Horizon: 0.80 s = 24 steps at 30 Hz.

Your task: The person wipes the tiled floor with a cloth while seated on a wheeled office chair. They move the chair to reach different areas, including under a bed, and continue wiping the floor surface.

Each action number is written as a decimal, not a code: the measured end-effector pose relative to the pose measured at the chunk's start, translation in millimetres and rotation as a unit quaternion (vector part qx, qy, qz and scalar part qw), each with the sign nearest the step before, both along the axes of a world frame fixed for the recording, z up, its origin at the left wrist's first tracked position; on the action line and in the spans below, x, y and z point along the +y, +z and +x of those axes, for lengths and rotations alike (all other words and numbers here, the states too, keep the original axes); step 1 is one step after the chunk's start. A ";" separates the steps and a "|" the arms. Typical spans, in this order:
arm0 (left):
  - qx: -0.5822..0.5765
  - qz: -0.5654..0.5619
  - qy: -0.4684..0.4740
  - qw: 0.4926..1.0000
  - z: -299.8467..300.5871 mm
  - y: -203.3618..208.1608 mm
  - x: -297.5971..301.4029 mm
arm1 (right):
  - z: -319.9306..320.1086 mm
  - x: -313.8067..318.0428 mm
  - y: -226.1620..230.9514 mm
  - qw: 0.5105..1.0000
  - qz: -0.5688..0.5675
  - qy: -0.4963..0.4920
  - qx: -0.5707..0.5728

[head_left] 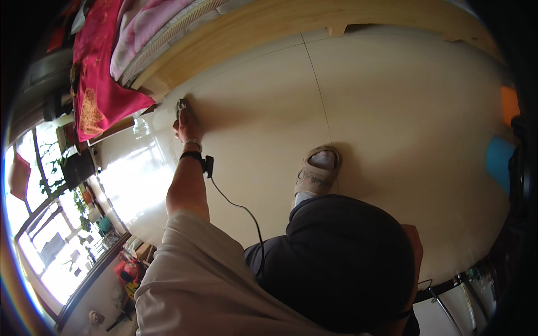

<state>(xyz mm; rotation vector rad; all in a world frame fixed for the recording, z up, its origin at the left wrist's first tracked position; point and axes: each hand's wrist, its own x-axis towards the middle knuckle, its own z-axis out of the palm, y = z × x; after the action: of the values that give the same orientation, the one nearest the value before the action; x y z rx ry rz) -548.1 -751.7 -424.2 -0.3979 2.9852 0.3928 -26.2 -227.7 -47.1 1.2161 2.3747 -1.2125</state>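
Note:
My left arm reaches far out to the pale floor (263, 123) beside the bed. My left hand (186, 127) is closed around a small greyish-white, crumpled thing that looks like a cloth (181, 105), low over or on the floor. My fingers cover most of it. A bracelet and a black strap with a small device (207, 166) sit on that wrist, and a thin black cable runs back from it. Part of my right forearm (413, 246) shows past my bent knee (353, 252); my right hand is not visible.
The wooden bed frame (235, 53) runs along the far side, with a red cloth (106, 101) hanging at its left end. My slippered foot (318, 171) stands mid-floor. Orange (510, 105) and blue (500, 162) things stand at right. Sunlit windows (45, 246) and clutter are at left.

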 end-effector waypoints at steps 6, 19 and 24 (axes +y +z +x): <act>0.023 -0.024 -0.272 0.962 119.0 24.5 89.0 | 5.0 3.9 -4.9 1.000 -0.010 0.005 -0.015; -0.059 0.128 -0.153 0.978 282.8 69.8 341.1 | 68.6 8.9 -43.1 0.998 -0.047 -0.024 -0.044; -0.047 0.159 -0.347 0.923 268.8 75.8 430.9 | 68.1 7.9 -45.5 1.000 -0.017 0.001 -0.023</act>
<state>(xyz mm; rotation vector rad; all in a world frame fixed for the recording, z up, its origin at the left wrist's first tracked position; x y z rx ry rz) -279.4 -320.8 -348.4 0.6335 2.6539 0.7181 41.8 -219.8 -92.6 1.2181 2.3116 -1.2062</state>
